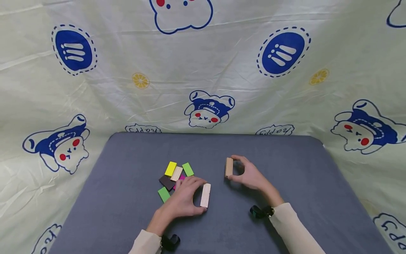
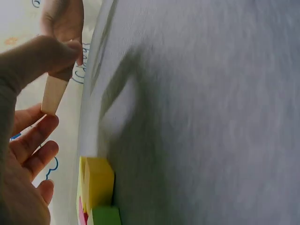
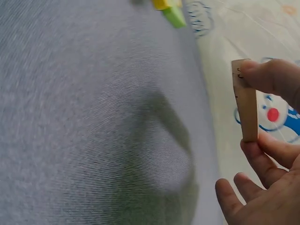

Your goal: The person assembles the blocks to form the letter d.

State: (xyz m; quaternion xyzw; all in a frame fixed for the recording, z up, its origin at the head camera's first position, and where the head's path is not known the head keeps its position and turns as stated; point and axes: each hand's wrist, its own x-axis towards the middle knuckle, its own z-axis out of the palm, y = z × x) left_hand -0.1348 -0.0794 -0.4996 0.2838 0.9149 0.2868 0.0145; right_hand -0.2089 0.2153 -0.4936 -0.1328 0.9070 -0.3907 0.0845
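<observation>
My left hand (image 1: 182, 199) pinches a pale wooden block (image 1: 205, 195) by its two ends, thumb at the near end and fingertips at the far end. In the left wrist view this block (image 2: 55, 91) is held up off the cloth. Farther right, my right hand (image 1: 250, 174) grips a second, browner wooden block (image 1: 229, 167) the same way. Small dark marks show near the thumb on that block (image 3: 246, 103) in the right wrist view. A gap separates the two held blocks. Shadows fall on the cloth beneath both hands.
Beside my left hand lies a loose cluster: a yellow block (image 1: 170, 169), a plain wooden block (image 1: 176, 173), a black block (image 1: 166, 182), green blocks (image 1: 164, 194) and a magenta one partly hidden by the hand. Grey cloth (image 1: 127, 211) covers the table; a printed curtain (image 1: 234, 56) hangs behind.
</observation>
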